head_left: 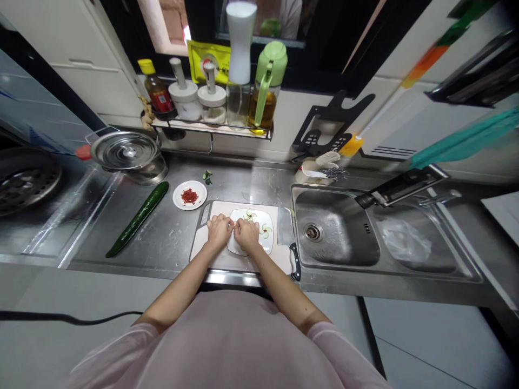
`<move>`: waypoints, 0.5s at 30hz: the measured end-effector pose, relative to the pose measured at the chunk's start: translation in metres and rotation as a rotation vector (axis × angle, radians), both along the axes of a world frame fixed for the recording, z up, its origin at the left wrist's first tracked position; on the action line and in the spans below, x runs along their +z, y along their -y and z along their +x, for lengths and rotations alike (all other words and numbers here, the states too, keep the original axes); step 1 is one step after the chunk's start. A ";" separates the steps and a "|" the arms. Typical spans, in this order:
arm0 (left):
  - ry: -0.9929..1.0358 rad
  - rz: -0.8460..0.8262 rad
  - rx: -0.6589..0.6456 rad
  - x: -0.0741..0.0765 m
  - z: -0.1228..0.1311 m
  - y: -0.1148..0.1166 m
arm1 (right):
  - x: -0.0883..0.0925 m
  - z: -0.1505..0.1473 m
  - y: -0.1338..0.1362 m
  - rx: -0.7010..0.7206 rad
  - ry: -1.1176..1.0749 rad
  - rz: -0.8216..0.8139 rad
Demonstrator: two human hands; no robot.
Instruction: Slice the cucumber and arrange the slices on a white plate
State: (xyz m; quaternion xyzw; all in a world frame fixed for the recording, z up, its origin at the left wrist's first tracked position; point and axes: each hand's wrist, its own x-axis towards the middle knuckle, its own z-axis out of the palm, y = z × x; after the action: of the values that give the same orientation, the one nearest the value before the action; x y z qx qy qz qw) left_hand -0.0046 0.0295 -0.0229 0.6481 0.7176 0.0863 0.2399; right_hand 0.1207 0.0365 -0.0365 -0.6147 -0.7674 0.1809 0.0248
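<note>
My left hand and my right hand meet above the left side of a white squarish plate. Both have their fingertips pinched together; whatever small thing is between them is too small to make out. Thin green-edged slices, set in pinwheel shapes with reddish centres, lie on the plate. Beneath it is a pale cutting board. A knife with a black handle rests along the board's right side. To the left, a small round plate holds small red pieces.
A whole cucumber lies on the steel counter at left, near a lidded pot. Green scraps sit behind the board. The sink is at right. A shelf carries several bottles and jars.
</note>
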 end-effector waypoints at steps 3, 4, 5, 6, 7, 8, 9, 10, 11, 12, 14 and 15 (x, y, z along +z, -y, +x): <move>-0.005 0.002 -0.004 0.001 0.001 -0.001 | 0.002 0.003 0.000 -0.014 -0.021 0.008; -0.006 0.002 -0.006 0.001 0.001 -0.001 | 0.003 0.004 0.000 -0.024 -0.029 0.014; -0.008 0.001 -0.008 0.001 0.001 -0.001 | 0.004 0.006 0.000 -0.035 -0.036 0.020; -0.011 0.001 -0.010 0.001 0.001 -0.001 | 0.006 0.007 0.000 -0.045 -0.040 0.025; -0.014 0.001 -0.010 0.001 0.001 -0.001 | 0.007 0.008 -0.001 -0.053 -0.044 0.028; -0.016 0.001 -0.011 0.001 0.001 -0.001 | 0.008 0.008 -0.002 -0.058 -0.047 0.029; -0.018 0.002 -0.010 0.001 0.001 -0.001 | 0.008 0.009 -0.002 -0.059 -0.050 0.028; -0.018 0.004 -0.010 0.001 0.001 -0.001 | 0.008 0.009 -0.003 -0.058 -0.052 0.024; -0.017 0.007 -0.010 0.001 0.001 -0.001 | 0.008 0.008 -0.004 -0.056 -0.053 0.018; -0.015 0.010 -0.010 0.000 0.000 0.000 | 0.007 0.008 -0.004 -0.055 -0.054 0.012; -0.008 0.013 -0.011 0.000 0.000 0.000 | 0.005 0.007 -0.004 -0.053 -0.053 0.003; -0.006 0.013 -0.010 0.000 0.000 0.000 | 0.004 0.006 -0.004 -0.054 -0.052 0.001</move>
State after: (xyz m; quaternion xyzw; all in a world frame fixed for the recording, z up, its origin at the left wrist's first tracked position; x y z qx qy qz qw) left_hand -0.0042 0.0298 -0.0233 0.6533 0.7146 0.0880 0.2341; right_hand 0.1269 0.0407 -0.0325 -0.6301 -0.7498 0.1960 0.0499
